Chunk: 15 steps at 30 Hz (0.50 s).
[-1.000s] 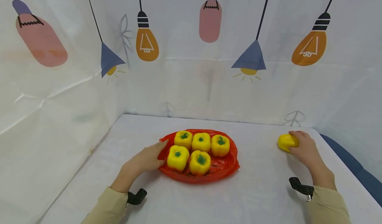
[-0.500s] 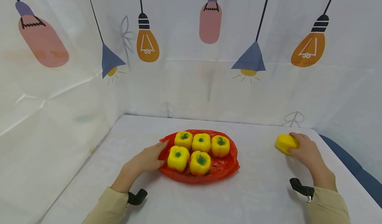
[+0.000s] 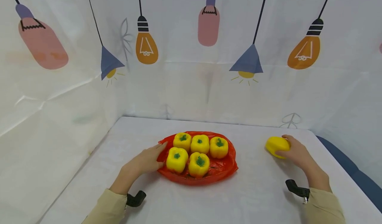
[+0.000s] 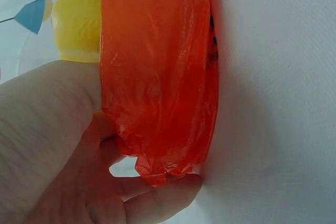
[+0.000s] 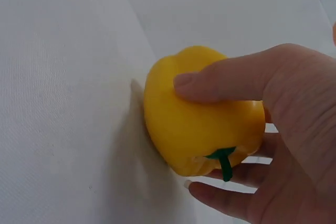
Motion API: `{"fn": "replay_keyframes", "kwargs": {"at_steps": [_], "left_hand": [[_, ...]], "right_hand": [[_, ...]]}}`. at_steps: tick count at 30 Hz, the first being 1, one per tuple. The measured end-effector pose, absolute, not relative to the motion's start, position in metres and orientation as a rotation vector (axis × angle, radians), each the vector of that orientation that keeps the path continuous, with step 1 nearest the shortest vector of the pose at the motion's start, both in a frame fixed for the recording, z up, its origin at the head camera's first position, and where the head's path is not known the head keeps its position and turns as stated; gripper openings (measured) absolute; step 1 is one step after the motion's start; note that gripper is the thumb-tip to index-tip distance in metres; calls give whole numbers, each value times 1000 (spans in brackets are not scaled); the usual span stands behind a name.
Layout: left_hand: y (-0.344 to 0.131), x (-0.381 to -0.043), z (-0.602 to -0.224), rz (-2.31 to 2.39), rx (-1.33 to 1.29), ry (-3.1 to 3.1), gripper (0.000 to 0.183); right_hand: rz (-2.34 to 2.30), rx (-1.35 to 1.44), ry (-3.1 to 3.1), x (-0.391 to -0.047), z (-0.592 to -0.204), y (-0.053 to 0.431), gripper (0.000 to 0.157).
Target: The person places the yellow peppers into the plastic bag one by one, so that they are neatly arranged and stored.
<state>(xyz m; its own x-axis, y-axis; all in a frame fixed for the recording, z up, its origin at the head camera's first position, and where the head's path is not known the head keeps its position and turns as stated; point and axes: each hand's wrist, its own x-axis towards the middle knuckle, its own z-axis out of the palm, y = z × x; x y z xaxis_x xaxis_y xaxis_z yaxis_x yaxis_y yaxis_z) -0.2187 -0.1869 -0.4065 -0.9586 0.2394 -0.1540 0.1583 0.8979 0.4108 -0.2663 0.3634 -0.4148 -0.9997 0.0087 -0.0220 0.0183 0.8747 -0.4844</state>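
Note:
In the head view, an oval tray covered in red plastic (image 3: 222, 174) holds several yellow bell peppers with green stems, one of them the front-right bell pepper (image 3: 198, 164). At the tray's left end, my left hand (image 3: 147, 159) grips the rim. In the left wrist view, the thumb passes behind the red plastic wall (image 4: 157, 66) and the other fingers lie round its end. Off to the right, my right hand (image 3: 298, 152) holds another yellow bell pepper (image 5: 194, 124) on its side. Its thumb presses one face; the fingers behind are partly hidden.
The white table (image 3: 250, 197) extends between the tray and my right hand. A printed white curtain (image 3: 185, 91) rises behind and at the sides. Something dark blue (image 3: 355, 171) stands beyond the table's right edge.
My right hand has moved left with the bell pepper, towards the tray. My left hand stays at the tray's rim, and the peppers in the tray lie as before.

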Motion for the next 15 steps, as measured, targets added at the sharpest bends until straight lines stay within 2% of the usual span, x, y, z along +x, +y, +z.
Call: {"fn": "replay_keyframes", "kwargs": {"at_steps": [5, 15], "left_hand": [[-188, -219, -407, 599, 315, 2874, 75], [-188, -219, -407, 599, 333, 2872, 75]], "right_hand": [[-850, 39, 2976, -266, -409, 351, 97], [-834, -107, 3007, -261, -396, 335, 85]]}}
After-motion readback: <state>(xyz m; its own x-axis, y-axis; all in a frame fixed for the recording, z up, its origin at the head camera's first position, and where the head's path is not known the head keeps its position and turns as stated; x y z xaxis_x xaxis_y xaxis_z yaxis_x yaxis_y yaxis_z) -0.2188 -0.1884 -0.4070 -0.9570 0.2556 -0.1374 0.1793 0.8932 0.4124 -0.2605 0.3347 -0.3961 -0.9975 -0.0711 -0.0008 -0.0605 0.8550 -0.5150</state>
